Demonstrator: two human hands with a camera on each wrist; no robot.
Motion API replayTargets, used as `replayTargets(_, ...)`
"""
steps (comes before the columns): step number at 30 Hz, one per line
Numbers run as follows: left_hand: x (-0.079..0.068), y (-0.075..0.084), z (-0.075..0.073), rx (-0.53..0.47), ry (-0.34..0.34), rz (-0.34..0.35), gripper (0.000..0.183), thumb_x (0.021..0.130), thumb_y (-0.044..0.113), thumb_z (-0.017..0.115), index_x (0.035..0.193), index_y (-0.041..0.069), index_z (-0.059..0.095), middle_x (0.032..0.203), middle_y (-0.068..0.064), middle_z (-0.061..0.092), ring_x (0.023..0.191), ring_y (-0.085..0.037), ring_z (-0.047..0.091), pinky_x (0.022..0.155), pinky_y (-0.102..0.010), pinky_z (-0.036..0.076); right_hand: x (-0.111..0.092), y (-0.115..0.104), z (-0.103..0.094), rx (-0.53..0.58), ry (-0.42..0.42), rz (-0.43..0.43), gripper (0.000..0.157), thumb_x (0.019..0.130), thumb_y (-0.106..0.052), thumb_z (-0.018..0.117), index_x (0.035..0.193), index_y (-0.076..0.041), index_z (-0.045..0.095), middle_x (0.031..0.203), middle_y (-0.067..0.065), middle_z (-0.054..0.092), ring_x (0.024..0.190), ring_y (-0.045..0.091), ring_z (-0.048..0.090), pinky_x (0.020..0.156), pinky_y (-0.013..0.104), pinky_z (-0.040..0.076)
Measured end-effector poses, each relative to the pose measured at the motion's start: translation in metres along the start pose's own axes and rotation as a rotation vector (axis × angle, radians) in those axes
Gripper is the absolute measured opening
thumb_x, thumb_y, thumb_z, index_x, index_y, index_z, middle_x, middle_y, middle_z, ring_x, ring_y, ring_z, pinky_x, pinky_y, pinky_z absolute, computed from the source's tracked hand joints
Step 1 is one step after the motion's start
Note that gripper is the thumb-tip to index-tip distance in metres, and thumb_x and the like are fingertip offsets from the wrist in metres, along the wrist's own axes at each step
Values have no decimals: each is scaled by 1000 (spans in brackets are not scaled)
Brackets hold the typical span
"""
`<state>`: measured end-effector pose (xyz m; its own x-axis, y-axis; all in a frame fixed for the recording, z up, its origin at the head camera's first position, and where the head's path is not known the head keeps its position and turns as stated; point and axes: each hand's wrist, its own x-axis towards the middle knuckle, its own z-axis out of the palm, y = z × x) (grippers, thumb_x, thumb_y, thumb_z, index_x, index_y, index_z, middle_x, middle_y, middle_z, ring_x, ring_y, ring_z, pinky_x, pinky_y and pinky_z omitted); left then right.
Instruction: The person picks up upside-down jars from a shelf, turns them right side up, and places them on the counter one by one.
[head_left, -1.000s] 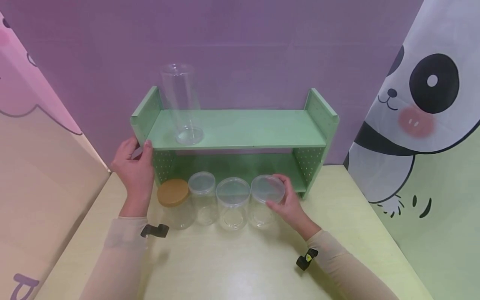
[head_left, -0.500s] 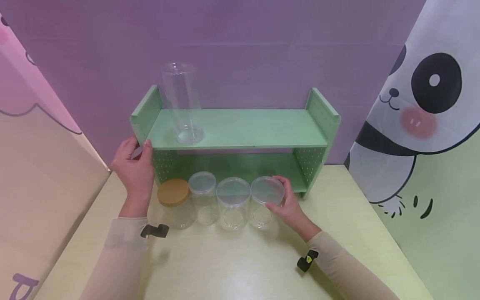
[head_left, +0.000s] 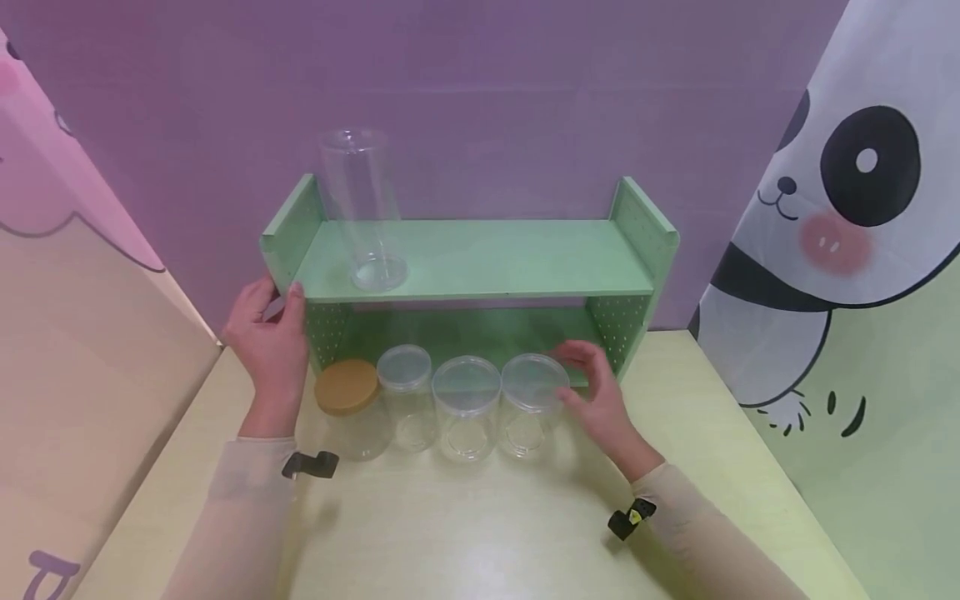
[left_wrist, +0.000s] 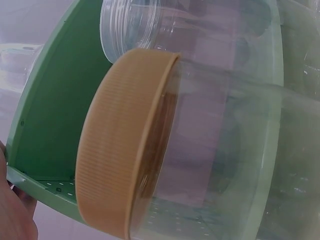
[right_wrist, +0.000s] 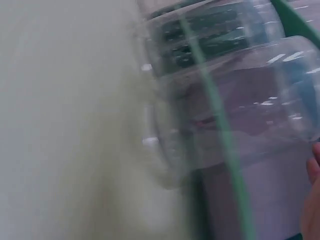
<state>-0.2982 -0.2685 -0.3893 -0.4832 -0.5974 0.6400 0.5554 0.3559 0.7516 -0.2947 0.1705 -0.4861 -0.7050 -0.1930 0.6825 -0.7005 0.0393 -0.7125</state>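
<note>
My left hand (head_left: 268, 337) grips the left side of a green two-tier shelf (head_left: 487, 258), thumb at the front edge and fingers behind the panel. On the table in front of the shelf, a row of clear jars stands upright. Leftmost is a jar with an orange-brown lid (head_left: 347, 386); right of it come a narrower clear-lidded jar (head_left: 406, 392) and a wider one (head_left: 467, 404). At the row's right end is another clear-lidded jar (head_left: 527, 421). Beside its lid is my right hand (head_left: 603, 408), fingers loosely bent and holding nothing. The right wrist view shows the fingers (right_wrist: 313, 170) just off that jar.
A tall clear cylinder (head_left: 363, 200) stands on the upper tier, at its left. The shelf's perforated right side panel (head_left: 617, 321) rises just behind my right hand. A purple backdrop (head_left: 480, 108) closes off the back, and a panda print (head_left: 832, 242) covers the right wall.
My right hand has let go of the rightmost jar and moved a little right, away from its lid. The jars and the left hand's grip on the shelf stay as they were.
</note>
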Motion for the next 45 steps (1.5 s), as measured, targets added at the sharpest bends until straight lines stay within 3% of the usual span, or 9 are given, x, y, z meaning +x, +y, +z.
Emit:
replayTargets(3, 0, -1, 1, -4, 0, -5, 28, 99, 1, 78, 123, 11, 86, 116, -10, 79, 108, -13, 72, 85, -17, 64, 14, -18, -11, -68, 152, -132, 39, 94, 16, 73, 130, 19, 56, 122, 32, 62, 118, 21, 65, 108, 29, 55)
replayTargets(6, 1, -1, 1, 10, 9, -3, 28, 99, 0, 77, 124, 10, 85, 116, -11, 79, 109, -13, 72, 86, -16, 63, 34, -39, -26, -122, 337, -182, 26, 95, 20, 69, 118, 20, 58, 110, 18, 65, 104, 17, 67, 96, 24, 57)
replayTargets(9, 0, 4, 1, 20, 18, -16, 29, 99, 0, 76, 125, 8, 84, 117, -11, 79, 110, -13, 71, 87, -17, 63, 53, -55, -42, -182, 510, -147, 23, 98, 13, 69, 116, 20, 57, 106, 3, 64, 98, 13, 65, 88, 22, 56)
replayTargets(12, -4, 17, 1, 22, 25, -22, 28, 100, -1, 75, 125, 4, 83, 116, -12, 79, 109, -12, 71, 87, -17, 63, 69, -64, -56, -253, 607, -78, 28, 100, 7, 71, 120, 19, 55, 108, 4, 62, 101, 18, 63, 89, 25, 54)
replayTargets(18, -6, 23, 2, 28, 27, -7, 26, 99, -1, 74, 123, 2, 83, 114, -12, 79, 107, -10, 71, 86, -16, 63, 87, -82, -64, -389, 586, 16, 37, 103, 6, 69, 135, 17, 54, 128, 31, 58, 116, 35, 61, 96, 25, 53)
replayTargets(21, -2, 8, 3, 26, 25, -11, 27, 99, -1, 76, 123, 6, 84, 115, -9, 79, 108, -11, 71, 85, -16, 63, 89, -87, -63, -452, 557, 39, 37, 104, 4, 68, 139, 13, 58, 133, 28, 61, 117, 27, 63, 97, 22, 55)
replayTargets(26, 0, -3, 2, 2, 19, -8, 27, 98, 1, 78, 122, 11, 86, 116, -8, 79, 109, -13, 72, 85, -17, 64, 91, -63, -74, -512, 542, 18, 34, 105, -5, 73, 139, 2, 70, 128, 14, 73, 110, 11, 67, 90, 19, 59)
replayTargets(36, -1, -2, 2, -16, 4, 4, 26, 99, 1, 78, 122, 10, 86, 115, -10, 79, 109, -14, 72, 86, -18, 64, 90, -50, -79, -584, 508, -52, 29, 107, -4, 70, 134, -3, 77, 123, 14, 81, 103, 39, 81, 81, 6, 57)
replayTargets(45, 0, -1, -2, -3, -27, -26, 29, 101, 6, 78, 128, 14, 84, 118, -7, 77, 114, -15, 71, 90, -21, 65, 93, -48, -73, -581, 575, -123, 27, 104, 1, 70, 127, -3, 82, 116, 15, 82, 99, 39, 82, 80, 8, 59)
